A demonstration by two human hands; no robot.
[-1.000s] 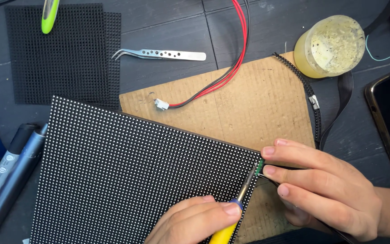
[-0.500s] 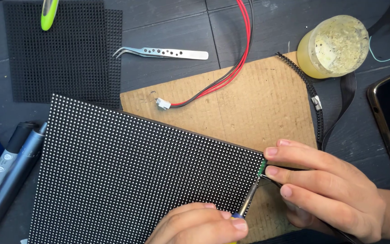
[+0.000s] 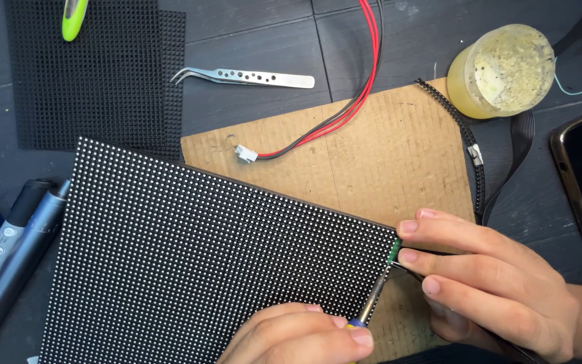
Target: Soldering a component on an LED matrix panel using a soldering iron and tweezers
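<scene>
Single head view only: I'm looking steeply down, close over the dotted LED panel (image 3: pixel 217 263) on the dark table (image 3: pixel 399 40), both hands cut off at the bottom edge.

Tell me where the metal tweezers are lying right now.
In the head view, the tweezers lie on the dark table near the top centre, just right of the black mesh sheet and above the cardboard.
</scene>
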